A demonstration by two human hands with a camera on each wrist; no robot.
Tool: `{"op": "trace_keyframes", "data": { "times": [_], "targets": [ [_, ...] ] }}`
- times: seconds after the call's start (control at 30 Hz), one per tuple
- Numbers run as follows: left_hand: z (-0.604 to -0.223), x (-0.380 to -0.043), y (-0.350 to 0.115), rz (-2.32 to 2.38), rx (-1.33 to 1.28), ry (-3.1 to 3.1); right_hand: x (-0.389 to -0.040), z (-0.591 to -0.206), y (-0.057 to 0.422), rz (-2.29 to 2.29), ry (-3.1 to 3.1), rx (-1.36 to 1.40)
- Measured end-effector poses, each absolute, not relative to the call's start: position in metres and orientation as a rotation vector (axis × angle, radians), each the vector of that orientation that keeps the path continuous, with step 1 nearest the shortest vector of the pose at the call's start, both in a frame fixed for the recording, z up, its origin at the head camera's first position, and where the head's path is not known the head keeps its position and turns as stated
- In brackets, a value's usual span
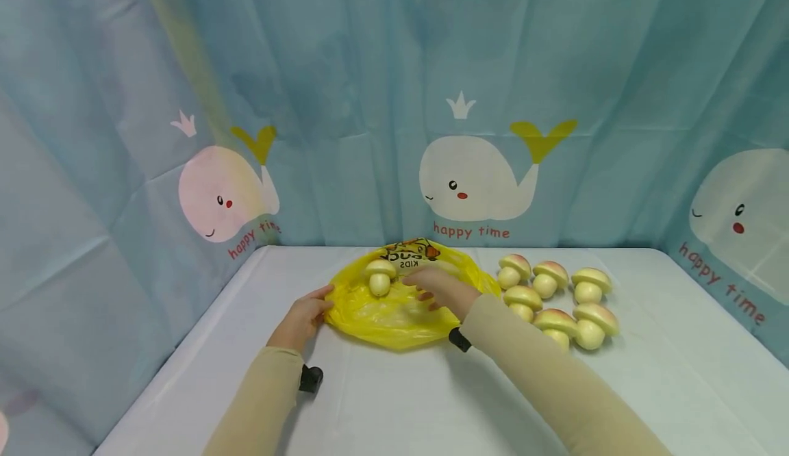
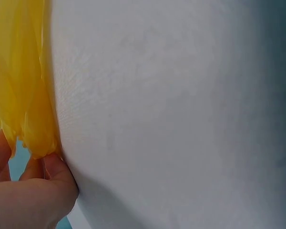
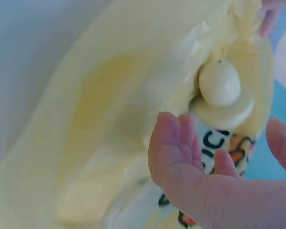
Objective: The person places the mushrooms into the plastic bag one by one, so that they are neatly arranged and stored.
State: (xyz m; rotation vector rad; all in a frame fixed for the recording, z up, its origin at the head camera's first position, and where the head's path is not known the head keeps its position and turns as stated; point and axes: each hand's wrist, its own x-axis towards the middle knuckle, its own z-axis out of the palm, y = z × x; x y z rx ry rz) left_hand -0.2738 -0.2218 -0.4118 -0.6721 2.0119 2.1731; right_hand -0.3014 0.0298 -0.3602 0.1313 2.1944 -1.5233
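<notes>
A yellow plastic bag (image 1: 394, 329) with printed lettering lies spread on the table, its mouth wide. Inside it, towards the left, rests a toy mushroom (image 1: 379, 278) with a pale stem and cap. My left hand (image 1: 301, 319) pinches the bag's left rim; the left wrist view shows fingertips (image 2: 55, 164) against the gathered plastic (image 2: 26, 86). Over the bag's right part hovers my right hand (image 1: 446, 290), holding nothing. In the right wrist view its fingers (image 3: 164, 138) are spread and apart from the mushroom (image 3: 220, 85).
Several more toy mushrooms (image 1: 590, 326) stand grouped on the white table (image 1: 370, 401) to the right of the bag, partly behind my right forearm. A blue curtain (image 1: 345, 100) with whale prints borders the table at the back and sides.
</notes>
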Motion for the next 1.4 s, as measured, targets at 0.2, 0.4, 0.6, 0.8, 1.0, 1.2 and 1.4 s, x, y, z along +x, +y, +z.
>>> {"op": "trace_keyframes", "data": {
  "times": [0.2, 0.4, 0.6, 0.8, 1.0, 1.2, 1.4],
  "targets": [
    [-0.409, -0.274, -0.222, 2.169, -0.671, 2.001, -0.297, -0.351, 0.052, -1.558, 2.214, 0.123],
    [-0.409, -0.273, -0.221, 2.162, -0.686, 2.003, -0.291, -0.343, 0.069, -1.590, 2.202, 0.090],
    [-0.407, -0.274, -0.220, 2.158, -0.709, 2.007, -0.284, -0.334, 0.086, -1.573, 2.272, 0.050],
    [-0.409, -0.273, -0.222, 2.168, -0.672, 2.004, -0.276, -0.328, 0.098, -1.556, 2.325, 0.027],
    [-0.411, -0.272, -0.222, 2.180, -0.656, 1.995, -0.271, -0.325, 0.105, -1.545, 2.379, 0.036],
    [-0.410, -0.270, -0.224, 2.169, -0.666, 2.014, -0.264, -0.324, 0.116, -1.530, 2.402, 0.011],
    [-0.410, -0.271, -0.221, 2.161, -0.666, 2.015, -0.258, -0.320, 0.136, -1.505, 2.467, -0.045]
  ]
}}
